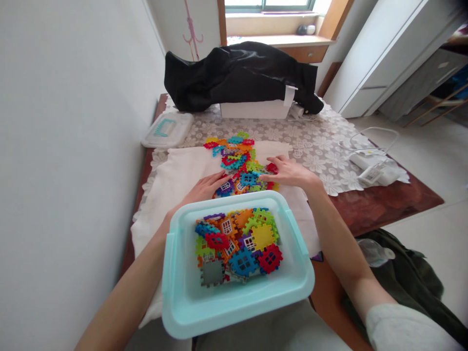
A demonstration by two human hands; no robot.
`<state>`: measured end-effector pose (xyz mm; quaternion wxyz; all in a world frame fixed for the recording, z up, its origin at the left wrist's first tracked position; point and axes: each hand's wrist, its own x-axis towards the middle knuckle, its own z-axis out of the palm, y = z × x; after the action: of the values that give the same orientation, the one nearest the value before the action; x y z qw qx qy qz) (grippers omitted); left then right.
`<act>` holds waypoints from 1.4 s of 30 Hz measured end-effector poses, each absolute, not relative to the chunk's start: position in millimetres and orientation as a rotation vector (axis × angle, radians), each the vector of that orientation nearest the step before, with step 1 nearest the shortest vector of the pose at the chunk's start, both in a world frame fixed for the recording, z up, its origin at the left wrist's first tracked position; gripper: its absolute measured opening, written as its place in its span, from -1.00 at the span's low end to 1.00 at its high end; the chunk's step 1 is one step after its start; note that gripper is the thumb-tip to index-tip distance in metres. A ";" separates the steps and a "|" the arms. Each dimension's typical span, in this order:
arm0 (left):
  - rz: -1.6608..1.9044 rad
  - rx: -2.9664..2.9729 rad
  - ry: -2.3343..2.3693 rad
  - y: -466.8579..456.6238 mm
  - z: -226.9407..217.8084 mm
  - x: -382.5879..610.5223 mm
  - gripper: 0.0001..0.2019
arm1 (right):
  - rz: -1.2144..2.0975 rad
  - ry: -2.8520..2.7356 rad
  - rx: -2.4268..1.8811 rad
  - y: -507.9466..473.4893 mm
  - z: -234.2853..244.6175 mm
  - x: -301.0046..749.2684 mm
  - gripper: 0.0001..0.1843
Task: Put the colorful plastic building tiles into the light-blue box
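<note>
A heap of colourful plastic interlocking building pieces (pixel 239 158) lies on a white cloth (pixel 183 168) across the table. My left hand (pixel 208 186) rests at the heap's left edge, its fingers stretched out and touching pieces there. On the other side, my right hand (pixel 287 171) lies over the right edge of the heap with fingers spread. Nothing is gripped in either hand. Closer to me stands a light-blue plastic tub (pixel 288 280), partly filled with more such pieces (pixel 243 243), some with white window inserts. The tub's rim hides the near end of the heap.
A translucent lid (pixel 168 130) lies at the table's left edge. Black sheeting (pixel 244 73) covers something on a white box (pixel 256 110) at the back. To the right are a white device with a cable (pixel 376 165) and, below, a dark bag (pixel 402 273) with a clear bottle (pixel 375 252).
</note>
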<state>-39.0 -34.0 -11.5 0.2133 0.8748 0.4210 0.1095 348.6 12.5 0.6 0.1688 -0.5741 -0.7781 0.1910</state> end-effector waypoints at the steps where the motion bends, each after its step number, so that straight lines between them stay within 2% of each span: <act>1: 0.313 2.435 1.172 -34.3 -11.7 -39.6 -0.16 | 0.575 -2.239 -1.622 10.4 1.7 350.0 0.08; 8: 0.446 2.382 1.371 -38.0 -14.2 -37.0 -0.27 | 0.706 -2.308 -1.527 2.6 15.3 330.1 -0.23; 16: 0.668 2.282 1.491 -39.3 -11.0 -36.8 -0.31 | 0.572 -2.233 -1.374 9.4 0.9 307.7 -0.37; 22: 0.640 2.309 1.478 -39.7 -12.9 -37.5 -0.27 | 0.558 -2.077 -1.427 13.6 -5.4 304.2 -0.62; 25: 0.696 2.250 1.501 -40.7 -11.7 -37.4 -0.41 | 0.532 -2.039 -1.448 15.3 -5.4 302.5 -0.71; 28: 0.759 2.161 1.506 -43.4 -9.0 -37.2 -0.52 | 0.531 -1.968 -1.399 16.4 -5.9 300.4 -0.73; 34: 0.875 1.980 1.620 -46.4 -8.5 -37.2 -0.55 | 0.423 -1.835 -1.363 21.4 -11.5 301.9 -0.65; 42: 0.874 2.189 1.639 -37.5 -13.8 -38.3 -0.69 | 0.364 -1.852 -1.409 28.2 -18.5 306.2 -0.70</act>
<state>-38.3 -37.5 -13.8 0.1350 0.7554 0.5658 0.3015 306.2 28.2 -18.5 0.3830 -0.5525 -0.7264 0.1428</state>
